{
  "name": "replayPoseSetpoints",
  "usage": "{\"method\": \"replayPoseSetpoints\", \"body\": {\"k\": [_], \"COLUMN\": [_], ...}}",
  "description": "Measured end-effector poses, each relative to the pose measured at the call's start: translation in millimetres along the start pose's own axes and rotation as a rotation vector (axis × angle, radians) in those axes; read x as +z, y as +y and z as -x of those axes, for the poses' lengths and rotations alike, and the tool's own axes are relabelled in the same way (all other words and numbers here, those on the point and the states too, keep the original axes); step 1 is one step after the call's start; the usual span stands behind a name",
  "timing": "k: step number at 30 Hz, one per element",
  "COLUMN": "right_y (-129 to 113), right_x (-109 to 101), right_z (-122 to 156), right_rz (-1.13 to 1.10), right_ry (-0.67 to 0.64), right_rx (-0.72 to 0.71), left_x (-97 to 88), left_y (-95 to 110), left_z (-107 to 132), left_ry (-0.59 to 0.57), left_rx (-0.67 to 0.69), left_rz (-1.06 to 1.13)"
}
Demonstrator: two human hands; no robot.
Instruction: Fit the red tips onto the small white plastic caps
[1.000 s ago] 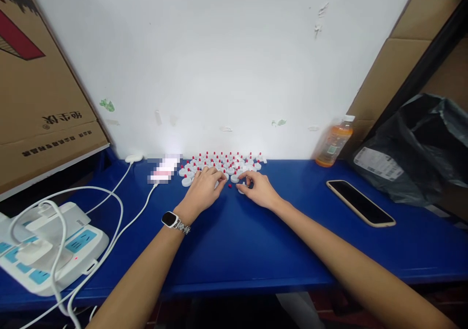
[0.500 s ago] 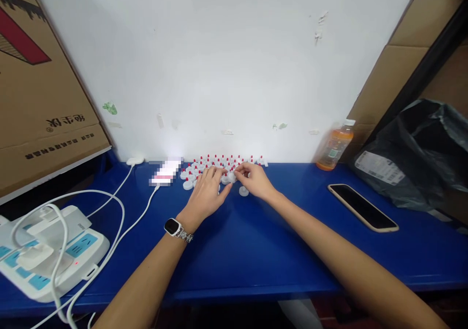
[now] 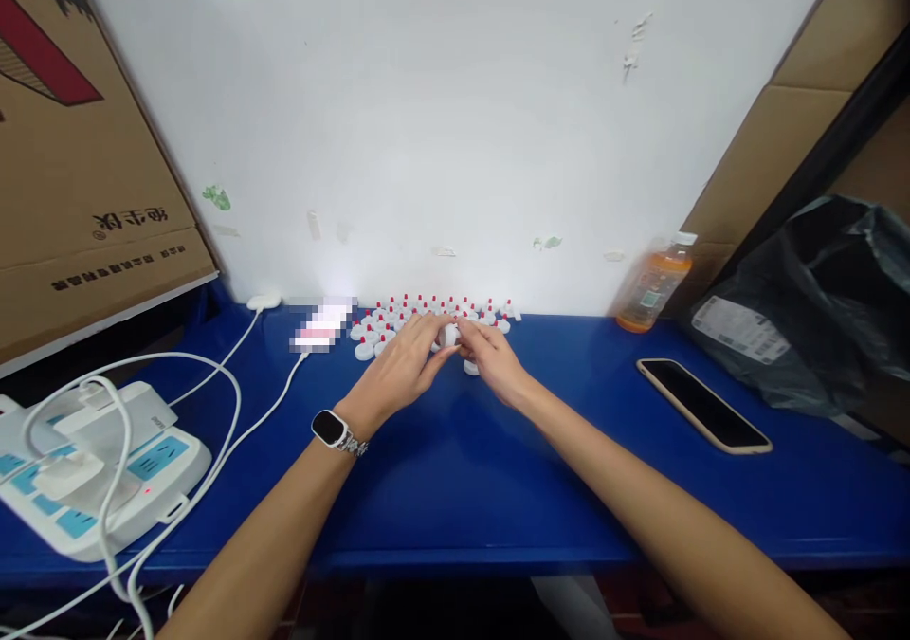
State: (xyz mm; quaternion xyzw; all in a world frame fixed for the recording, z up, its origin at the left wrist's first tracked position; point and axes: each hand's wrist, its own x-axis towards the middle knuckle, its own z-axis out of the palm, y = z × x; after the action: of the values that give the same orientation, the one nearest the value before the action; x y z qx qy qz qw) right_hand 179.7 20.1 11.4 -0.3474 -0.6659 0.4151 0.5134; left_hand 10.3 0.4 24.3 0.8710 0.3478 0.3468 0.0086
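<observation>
A white plastic cap point(image 3: 447, 337) is held up between the thumb and fingers of my left hand point(image 3: 405, 360), its round side partly showing. My right hand point(image 3: 496, 357) has its fingertips pinched at the cap's right side, where the fingers hide the detail. Under my right fingers another white cap point(image 3: 470, 368) rests on the blue table point(image 3: 455, 488). Beyond both hands several white caps with red tips point(image 3: 365, 348) stand in a cluster along the wall.
At the left lie a white power strip point(image 3: 142, 488), cables and a lit, blurred phone point(image 3: 323, 325). On the right are a dark-screened phone point(image 3: 703, 405), a bottle of orange drink point(image 3: 655, 284) and a black plastic bag point(image 3: 810, 299). Cardboard boxes flank both sides.
My hands have come closer together, and the cap has been raised and turned between them. My left thumb and fingers have closed around it.
</observation>
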Motion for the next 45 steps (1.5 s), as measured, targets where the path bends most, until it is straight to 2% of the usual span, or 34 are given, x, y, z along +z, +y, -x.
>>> {"method": "replayPoseSetpoints", "body": {"k": [3,5,7,10,12,13,14,17,20,23,27,31,37,41,43,45], "right_y": [-3.5,-4.8,-4.7,-3.3,-1.4,0.2,2.3,10.9,16.8,15.3,9.7,6.4,-3.3,-5.3,-3.8,-2.0], "right_x": [6.7,9.3,7.9,-3.4,-14.1,-18.9,-22.5,-24.1,-17.6,-13.9,-15.1,-16.1,-12.6,-12.9,-16.6,-21.0], "right_z": [-1.7,-1.5,-0.9,-0.4,-1.1,-1.9,-2.9,-7.2,-11.0,-12.2,-8.8,-3.4,5.0,5.7,6.0,7.2], "right_rz": [-0.236,-0.262,-0.159,0.122,0.294,0.378,0.467,0.746,0.841,0.594,0.159,0.051,0.308,0.412,0.512,0.667], "right_ry": [0.027,0.05,0.08,0.196,0.291,0.3,0.271,0.047,-0.076,-0.045,-0.049,-0.009,-0.006,0.033,-0.034,-0.154], "right_rx": [0.149,0.161,0.113,-0.028,-0.102,-0.123,-0.138,-0.16,-0.137,-0.065,0.022,-0.012,-0.214,-0.229,-0.232,-0.235], "left_x": [-5.2,-3.0,1.2,2.8,-1.6,-4.5,-7.3,-10.3,-5.2,2.0,9.2,12.3,14.9,8.4,0.3,-8.2], "left_y": [1.3,1.6,1.1,-3.4,-10.0,-14.1,-18.4,-30.2,-38.3,-40.4,-31.4,-19.8,-14.0,-16.8,-23.5,-32.6], "left_z": [-3.3,-4.3,-4.9,-5.7,-5.3,-4.6,-3.6,0.7,5.5,8.3,7.5,3.4,0.1,2.3,5.3,8.6], "left_ry": [0.018,0.042,0.062,0.119,0.217,0.249,0.239,0.143,0.033,-0.023,-0.011,0.039,0.082,0.042,-0.031,-0.126], "left_rx": [0.072,0.068,0.002,-0.195,-0.313,-0.33,-0.335,-0.299,-0.271,-0.264,-0.25,-0.214,-0.152,-0.161,-0.221,-0.296], "left_rz": [-0.084,-0.049,0.084,0.357,0.505,0.536,0.509,0.335,0.233,0.158,0.128,0.131,0.076,0.039,0.0,-0.042]}}
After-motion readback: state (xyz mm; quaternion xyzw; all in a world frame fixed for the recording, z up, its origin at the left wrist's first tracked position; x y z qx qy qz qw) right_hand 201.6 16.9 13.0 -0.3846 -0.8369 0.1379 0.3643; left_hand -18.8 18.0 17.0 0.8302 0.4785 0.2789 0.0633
